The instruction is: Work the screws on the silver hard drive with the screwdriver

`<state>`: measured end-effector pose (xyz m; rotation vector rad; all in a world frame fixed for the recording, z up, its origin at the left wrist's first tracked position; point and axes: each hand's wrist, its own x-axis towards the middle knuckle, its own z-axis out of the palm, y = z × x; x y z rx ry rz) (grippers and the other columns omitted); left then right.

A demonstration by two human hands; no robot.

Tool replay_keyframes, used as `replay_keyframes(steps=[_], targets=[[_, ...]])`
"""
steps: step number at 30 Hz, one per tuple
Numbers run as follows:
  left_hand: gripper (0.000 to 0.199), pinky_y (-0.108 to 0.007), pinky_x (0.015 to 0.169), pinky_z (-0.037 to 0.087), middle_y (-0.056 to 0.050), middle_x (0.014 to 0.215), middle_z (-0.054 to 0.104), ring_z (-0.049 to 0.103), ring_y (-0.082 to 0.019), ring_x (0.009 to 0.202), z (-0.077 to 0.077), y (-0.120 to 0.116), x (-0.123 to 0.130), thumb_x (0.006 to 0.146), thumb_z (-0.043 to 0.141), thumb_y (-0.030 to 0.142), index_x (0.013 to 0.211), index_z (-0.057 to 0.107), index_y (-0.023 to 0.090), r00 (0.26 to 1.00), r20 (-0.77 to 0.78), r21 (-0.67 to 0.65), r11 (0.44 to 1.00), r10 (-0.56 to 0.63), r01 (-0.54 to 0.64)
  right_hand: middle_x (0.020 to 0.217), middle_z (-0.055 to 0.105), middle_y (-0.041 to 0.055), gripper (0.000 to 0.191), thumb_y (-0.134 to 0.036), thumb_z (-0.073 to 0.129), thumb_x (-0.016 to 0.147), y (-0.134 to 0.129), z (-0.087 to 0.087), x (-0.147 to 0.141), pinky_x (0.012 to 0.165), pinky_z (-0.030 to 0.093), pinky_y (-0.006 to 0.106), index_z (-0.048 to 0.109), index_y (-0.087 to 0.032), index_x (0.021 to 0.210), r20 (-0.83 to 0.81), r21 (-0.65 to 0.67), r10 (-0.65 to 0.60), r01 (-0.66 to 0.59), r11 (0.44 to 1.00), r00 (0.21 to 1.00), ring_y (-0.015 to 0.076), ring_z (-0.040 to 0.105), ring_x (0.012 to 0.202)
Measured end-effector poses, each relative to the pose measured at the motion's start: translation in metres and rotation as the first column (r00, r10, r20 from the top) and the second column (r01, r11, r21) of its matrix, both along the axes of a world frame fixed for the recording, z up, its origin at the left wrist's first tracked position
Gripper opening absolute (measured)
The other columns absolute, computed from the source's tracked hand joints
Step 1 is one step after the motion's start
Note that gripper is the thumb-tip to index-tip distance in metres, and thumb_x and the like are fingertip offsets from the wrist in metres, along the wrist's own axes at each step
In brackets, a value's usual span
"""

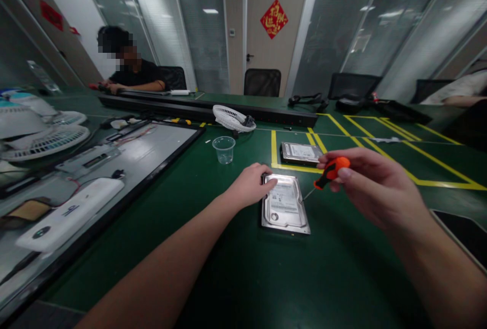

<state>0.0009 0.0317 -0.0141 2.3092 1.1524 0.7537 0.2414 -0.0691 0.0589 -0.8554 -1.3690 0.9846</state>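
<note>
A silver hard drive with a label lies flat on the green table in front of me. My left hand grips its upper left corner, thumb on the top face and fingers over the far edge. In my right hand is a screwdriver with an orange and black handle. Its thin shaft slants down to the left, and the tip is at the drive's right edge; whether it sits in a screw I cannot tell. Just beyond lies a second hard drive, near my right fingertips.
A clear plastic cup stands left of the drives, with a white fan grille behind it. A large framed panel carrying a white power strip fills the left. A phone lies right. A person sits across the table.
</note>
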Motion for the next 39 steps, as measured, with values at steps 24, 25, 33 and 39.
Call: replay_keyframes(steps=[24,25,33,39], targets=[[0.031,-0.036,0.083,0.052,-0.008,0.101,0.067,0.064,-0.021,0.085,0.0004,-0.0001,0.0000,0.095,0.065,0.039,0.112,0.074,0.015,1.000,-0.009,0.004,1.000,0.001,-0.001,0.100,0.079,0.0030,0.024,-0.016,0.085,0.082,0.0029,-0.0017,0.0023,0.056,0.058,0.019,0.064,-0.025,0.089,0.051,0.040,-0.028,0.026,0.999,0.998,0.0173,0.074,0.087],[0.031,-0.036,0.083,0.052,-0.008,0.101,0.067,0.064,-0.020,0.085,-0.0002,0.0003,0.0000,0.095,0.065,0.039,0.112,0.074,0.016,1.000,-0.005,0.006,1.000,-0.001,0.001,0.100,0.078,0.0031,0.023,-0.017,0.084,0.083,0.0027,-0.0014,0.0024,0.056,0.058,0.020,0.066,-0.026,0.092,0.043,0.039,-0.016,0.014,0.999,0.999,0.0178,0.074,0.088],[0.030,-0.036,0.083,0.052,-0.007,0.100,0.067,0.064,-0.020,0.085,0.0010,0.0001,0.0002,0.094,0.065,0.039,0.111,0.074,0.016,1.000,-0.005,0.007,1.000,-0.003,0.003,0.106,0.077,0.0075,0.023,-0.024,0.076,0.089,0.0003,0.0020,0.0023,0.063,0.060,0.023,0.079,-0.024,0.112,-0.001,-0.043,0.030,-0.030,0.999,1.000,0.0177,0.072,0.090],[0.032,-0.036,0.083,0.053,-0.008,0.103,0.067,0.064,-0.021,0.087,0.0033,-0.0013,-0.0005,0.095,0.064,0.041,0.113,0.074,0.017,1.000,-0.029,-0.021,1.000,0.009,-0.009,0.099,0.078,0.0034,0.022,-0.021,0.087,0.080,0.0025,0.0017,-0.0023,0.051,0.054,0.020,0.065,-0.024,0.085,0.020,0.007,-0.054,0.054,0.999,0.998,0.0145,0.070,0.076]])
